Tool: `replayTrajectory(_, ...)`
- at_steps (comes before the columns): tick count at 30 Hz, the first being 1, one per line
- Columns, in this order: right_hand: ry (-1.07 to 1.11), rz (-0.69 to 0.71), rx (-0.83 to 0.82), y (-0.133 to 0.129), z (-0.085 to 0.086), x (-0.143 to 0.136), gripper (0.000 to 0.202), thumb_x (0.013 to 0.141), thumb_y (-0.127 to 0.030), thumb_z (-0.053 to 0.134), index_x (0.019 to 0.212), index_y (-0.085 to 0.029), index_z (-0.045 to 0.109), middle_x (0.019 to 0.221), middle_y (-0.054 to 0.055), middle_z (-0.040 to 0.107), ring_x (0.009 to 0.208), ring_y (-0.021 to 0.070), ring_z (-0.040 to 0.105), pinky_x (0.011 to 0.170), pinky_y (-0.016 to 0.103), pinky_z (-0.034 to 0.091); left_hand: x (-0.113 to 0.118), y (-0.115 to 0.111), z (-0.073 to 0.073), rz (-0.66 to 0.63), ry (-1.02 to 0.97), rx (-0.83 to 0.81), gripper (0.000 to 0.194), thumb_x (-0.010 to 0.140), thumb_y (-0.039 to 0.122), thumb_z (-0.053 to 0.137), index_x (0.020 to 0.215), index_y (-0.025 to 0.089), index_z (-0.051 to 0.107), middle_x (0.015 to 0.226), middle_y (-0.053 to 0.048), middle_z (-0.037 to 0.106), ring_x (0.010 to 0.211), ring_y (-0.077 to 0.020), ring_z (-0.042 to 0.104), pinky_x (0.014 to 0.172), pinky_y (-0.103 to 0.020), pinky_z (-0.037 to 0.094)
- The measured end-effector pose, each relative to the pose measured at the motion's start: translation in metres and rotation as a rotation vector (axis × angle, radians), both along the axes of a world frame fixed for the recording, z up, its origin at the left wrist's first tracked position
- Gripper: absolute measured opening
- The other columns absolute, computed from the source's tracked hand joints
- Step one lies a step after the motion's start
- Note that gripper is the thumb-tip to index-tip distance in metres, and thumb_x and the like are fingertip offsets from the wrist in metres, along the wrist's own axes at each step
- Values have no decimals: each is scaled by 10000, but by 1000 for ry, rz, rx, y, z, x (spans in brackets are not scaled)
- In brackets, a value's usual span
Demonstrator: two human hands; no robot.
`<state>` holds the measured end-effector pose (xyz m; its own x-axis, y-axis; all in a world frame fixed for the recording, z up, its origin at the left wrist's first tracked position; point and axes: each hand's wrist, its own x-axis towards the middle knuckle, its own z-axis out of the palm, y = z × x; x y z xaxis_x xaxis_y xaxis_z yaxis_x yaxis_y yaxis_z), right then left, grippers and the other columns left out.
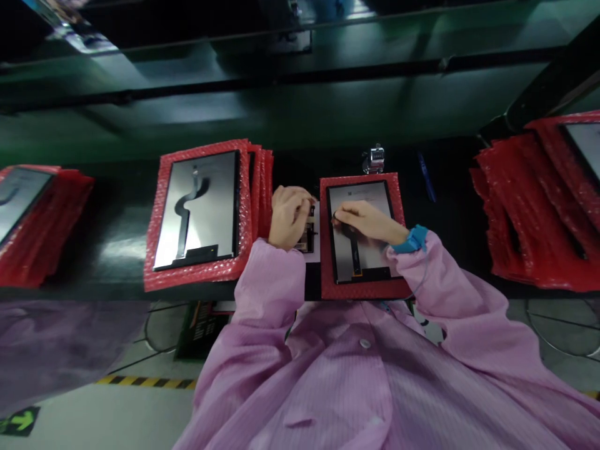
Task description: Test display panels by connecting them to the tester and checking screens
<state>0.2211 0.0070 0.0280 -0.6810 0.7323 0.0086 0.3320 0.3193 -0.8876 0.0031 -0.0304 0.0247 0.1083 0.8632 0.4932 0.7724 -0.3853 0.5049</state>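
Observation:
A grey display panel [370, 197] with a black flex cable lies on a red bubble-wrap pad [396, 187] in front of me. My right hand [368, 222] rests on the panel, fingertips pinched near its upper left corner; whether they grip anything is unclear. A blue wrist strap [412, 239] circles that wrist. My left hand [288, 215] is curled over a small sheet of dark labels [309, 240] just left of the pad. To the left lies a second panel [201, 209] on a stack of red pads [255, 187].
More red pads with panels are stacked at the far left [42, 231] and far right [529, 212]. A small metal counter [374, 159] stands behind the pad. A dark green conveyor [281, 106] runs behind the bench. Below is floor with yellow-black tape [140, 380].

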Motion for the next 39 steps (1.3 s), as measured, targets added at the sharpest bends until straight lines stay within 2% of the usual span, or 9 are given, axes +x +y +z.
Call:
replayTrajectory(4,65,-334,88,23,-2,32,360,1025,-420,397,921,-182,646,980,76,674,913,200,624,855,351,484,25,-40,10,250,-208,244,437,1037,323,373,1466,246,410,1478,-127,441,1424,-229,384,1206,-458,336)
replayTrajectory(8,-277,-683,483,50,-24,53,230,980,-262,462,1091,-141,623,1150,167,594,1157,339,503,1028,552,391,60,-95,-9,-43,38,-58,772,945,455,571,1587,289,174,1654,-161,116,1544,-370,140,1210,-596,288)
replayTrajectory(10,-364,-712,515,61,-36,56,236,951,-202,465,1108,-108,615,1171,201,555,1178,384,463,996,597,401,70,-115,-27,-92,107,-142,857,930,453,594,1604,306,85,1681,-154,-37,1557,-398,26,1207,-636,261)
replayTrajectory(14,-295,-685,454,75,-49,54,154,905,-125,454,875,-145,604,1083,172,542,1134,366,465,955,578,434,76,-131,-52,-16,88,-198,875,929,445,598,1603,351,49,1689,-126,-76,1561,-384,-19,1215,-661,227)
replayTrajectory(20,-81,-681,342,70,-32,57,163,921,-133,400,787,-198,468,883,87,543,943,248,535,939,488,456,74,-133,-48,72,-21,-269,1008,865,465,681,1596,376,-8,1681,-129,-124,1549,-410,-81,1204,-702,205)
replayTrajectory(25,413,-648,207,45,-2,63,156,910,-366,554,892,-241,461,830,-7,494,737,137,505,681,281,459,76,-133,-54,125,-189,-258,1156,751,469,811,1587,368,19,1661,-186,100,1543,-426,119,1207,-665,277)
replayTrajectory(30,778,-691,138,31,12,60,226,800,-316,686,875,-250,483,821,-21,473,711,116,491,685,270,434,79,-128,-48,135,-580,-291,867,890,559,623,1553,321,118,1471,-170,459,1221,-289,624,1030,-484,557)
replayTrajectory(34,830,-709,3,27,7,49,233,779,-334,700,871,-244,505,807,-24,461,678,104,476,623,240,422,72,-124,-20,104,-641,-358,470,926,550,560,1261,220,568,1139,-91,680,1034,-242,668,928,-401,578)
replayTrajectory(39,809,-600,-290,23,-3,31,345,835,-535,608,1015,-256,515,903,-2,568,709,118,557,509,205,423,17,-123,28,240,-766,-351,396,794,533,736,956,177,680,775,-11,658,693,-152,596,631,-255,515)
